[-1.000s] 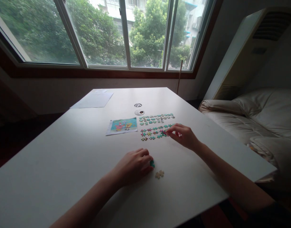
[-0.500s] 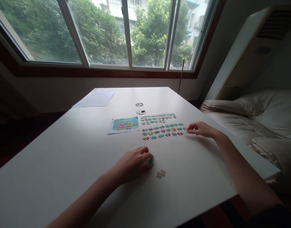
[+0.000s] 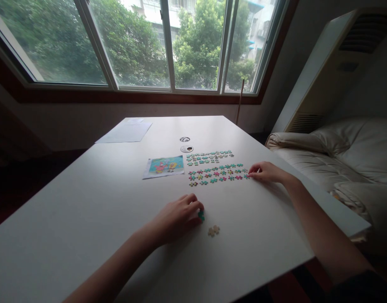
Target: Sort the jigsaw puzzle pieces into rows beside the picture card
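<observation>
A light fingertip touch should serve best here, sparing the near row [image 3: 214, 180]! The right hand [image 3: 265, 172], fingers drawn together, meets the end piece [image 3: 246, 176]; gripped or not, can't tell. The left hand [image 3: 178, 215], half curled, pinches a green piece [image 3: 201, 216] beside pale pieces [image 3: 216, 229].

White tabletop [image 3: 95, 210] before me, jigsaw pieces [image 3: 223, 179] in teal, pink and yellow, a deep green piece [image 3: 201, 216], two plain beige pieces [image 3: 216, 229], a turquoise picture sheet [image 3: 165, 165] patched with pink and yellow, red-brown window frame [image 3: 143, 97] beyond, cream sofa [image 3: 367, 143] over there
</observation>
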`<move>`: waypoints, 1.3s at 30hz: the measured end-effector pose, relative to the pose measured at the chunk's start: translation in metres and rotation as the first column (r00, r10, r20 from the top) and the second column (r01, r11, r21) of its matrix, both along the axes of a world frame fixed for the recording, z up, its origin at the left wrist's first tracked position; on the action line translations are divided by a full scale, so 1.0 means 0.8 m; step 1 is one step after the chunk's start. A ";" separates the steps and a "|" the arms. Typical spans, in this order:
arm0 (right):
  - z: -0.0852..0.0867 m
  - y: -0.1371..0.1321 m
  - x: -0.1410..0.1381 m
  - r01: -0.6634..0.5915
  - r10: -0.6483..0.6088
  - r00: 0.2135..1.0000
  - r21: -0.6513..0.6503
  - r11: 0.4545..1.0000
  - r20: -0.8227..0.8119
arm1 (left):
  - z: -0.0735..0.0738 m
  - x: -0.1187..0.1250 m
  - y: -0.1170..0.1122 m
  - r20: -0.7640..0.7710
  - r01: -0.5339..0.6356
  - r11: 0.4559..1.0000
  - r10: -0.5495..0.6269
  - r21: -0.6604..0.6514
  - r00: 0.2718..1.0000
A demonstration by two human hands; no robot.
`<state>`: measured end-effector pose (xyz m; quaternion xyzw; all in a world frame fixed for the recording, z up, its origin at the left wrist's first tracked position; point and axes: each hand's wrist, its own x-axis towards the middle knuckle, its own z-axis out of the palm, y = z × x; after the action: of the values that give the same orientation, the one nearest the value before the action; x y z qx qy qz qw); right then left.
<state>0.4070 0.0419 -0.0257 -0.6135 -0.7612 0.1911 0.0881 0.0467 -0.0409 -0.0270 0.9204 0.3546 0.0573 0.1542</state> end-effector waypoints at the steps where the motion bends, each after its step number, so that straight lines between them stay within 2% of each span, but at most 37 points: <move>1: 0.000 0.000 -0.001 0.007 -0.007 1.000 0.007 1.000 0.001 | 0.000 0.000 0.000 0.003 0.002 1.000 -0.002 -0.004 1.000; 12: -0.003 -0.001 -0.015 0.001 -0.004 0.999 0.059 0.998 0.038 | 0.003 -0.003 -0.002 0.011 -0.052 0.996 0.053 -0.076 0.999; 16: 0.000 -0.005 -0.028 -0.014 0.011 1.000 0.165 0.986 0.019 | 0.004 -0.003 -0.002 0.002 -0.043 0.996 0.043 -0.075 0.999; 20: 0.000 -0.017 -0.063 -0.137 0.152 0.988 0.249 0.959 -0.041 | 0.004 -0.002 -0.002 0.004 -0.047 0.995 0.047 -0.092 0.999; 24: 0.000 -0.040 -0.111 -0.317 0.347 0.935 0.272 0.909 -0.070 | 0.005 -0.002 -0.003 0.021 -0.048 0.992 0.051 -0.113 0.998; 29: 0.002 -0.076 -0.160 -0.449 0.491 0.867 0.296 0.843 -0.081 | 0.006 -0.001 -0.004 0.025 -0.059 0.993 0.062 -0.099 0.998; 32: -0.001 -0.089 -0.175 -0.498 0.540 0.838 0.288 0.818 -0.085 | 0.004 0.000 -0.004 0.044 -0.049 0.995 0.053 -0.091 0.998; 39: -0.006 -0.094 -0.180 -0.495 0.532 0.842 0.263 0.828 -0.091 | 0.004 0.004 -0.001 0.065 -0.011 0.999 0.014 -0.049 0.998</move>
<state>0.2631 -0.0332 -0.0309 -0.3541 -0.9053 0.1673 0.1644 0.0496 -0.0416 -0.0237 0.9119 0.3563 0.0795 0.1875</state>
